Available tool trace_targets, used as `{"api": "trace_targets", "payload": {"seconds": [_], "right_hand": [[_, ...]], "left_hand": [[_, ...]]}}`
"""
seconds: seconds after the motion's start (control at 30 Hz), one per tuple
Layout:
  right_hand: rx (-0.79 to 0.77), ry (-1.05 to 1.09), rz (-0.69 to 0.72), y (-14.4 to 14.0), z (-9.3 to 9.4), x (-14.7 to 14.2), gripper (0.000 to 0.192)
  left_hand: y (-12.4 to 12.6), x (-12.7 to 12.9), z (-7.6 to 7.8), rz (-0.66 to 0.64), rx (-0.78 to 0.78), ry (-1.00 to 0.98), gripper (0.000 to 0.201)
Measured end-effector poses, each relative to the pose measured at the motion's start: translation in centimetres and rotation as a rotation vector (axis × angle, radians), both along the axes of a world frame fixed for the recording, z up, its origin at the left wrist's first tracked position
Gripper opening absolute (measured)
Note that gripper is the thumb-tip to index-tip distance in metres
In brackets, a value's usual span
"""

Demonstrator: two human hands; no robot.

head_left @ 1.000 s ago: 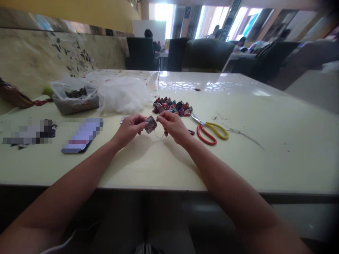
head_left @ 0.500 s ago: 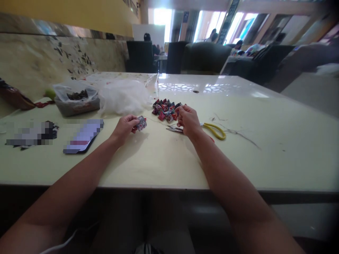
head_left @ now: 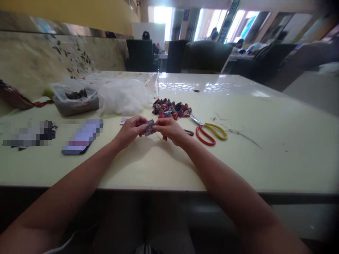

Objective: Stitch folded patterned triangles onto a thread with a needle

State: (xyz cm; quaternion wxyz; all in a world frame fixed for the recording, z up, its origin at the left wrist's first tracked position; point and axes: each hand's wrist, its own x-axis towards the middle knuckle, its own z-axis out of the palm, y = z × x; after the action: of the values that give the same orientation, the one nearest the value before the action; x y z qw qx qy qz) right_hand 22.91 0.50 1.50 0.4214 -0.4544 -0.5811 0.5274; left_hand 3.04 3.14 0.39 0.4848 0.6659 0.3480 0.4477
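A small grey patterned piece of fabric (head_left: 149,127) is held up between my two hands, just above the table. My left hand (head_left: 133,129) pinches its left side between thumb and fingers. On the other side, my right hand (head_left: 171,130) grips the right edge with its fingertips, and a thin needle-like line (head_left: 158,136) slants below these fingers. Behind the hands lies a pile of small folded, colourful fabric pieces (head_left: 169,108). Scissors (head_left: 205,135) with one red and one yellow handle rest right of my right hand; a dark-handled tool (head_left: 189,132) is partly hidden beneath it.
White fluffy filling (head_left: 123,97) lies behind my left hand. Left of it stands a bag-lined container (head_left: 75,106) with dark bits. A phone (head_left: 82,137) and fabric scraps (head_left: 49,130) are at left. Loose threads (head_left: 238,133) trail at right. People sit at tables farther back.
My right hand has moved left and down from beside the pile to the fabric piece, uncovering the scissors. My left hand has shifted slightly right with the piece.
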Motion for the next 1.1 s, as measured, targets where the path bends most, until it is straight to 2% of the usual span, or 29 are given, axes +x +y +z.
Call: {"api": "trace_targets", "payload": {"seconds": [0.1,0.37,1.1], "right_hand": [[0.030,-0.007,-0.022,0.15,-0.13,-0.12,0.017],[0.110,-0.067,-0.061,0.20,-0.04,-0.01,0.023],[0.154,-0.088,-0.102,0.51,-0.58,0.04,0.019]], "left_hand": [[0.06,-0.04,-0.10,-0.008,0.029,-0.027,0.041],[0.13,-0.07,-0.25,0.013,0.060,-0.033,0.038],[0.19,-0.08,-0.32,0.040,0.079,-0.036,0.040]]}}
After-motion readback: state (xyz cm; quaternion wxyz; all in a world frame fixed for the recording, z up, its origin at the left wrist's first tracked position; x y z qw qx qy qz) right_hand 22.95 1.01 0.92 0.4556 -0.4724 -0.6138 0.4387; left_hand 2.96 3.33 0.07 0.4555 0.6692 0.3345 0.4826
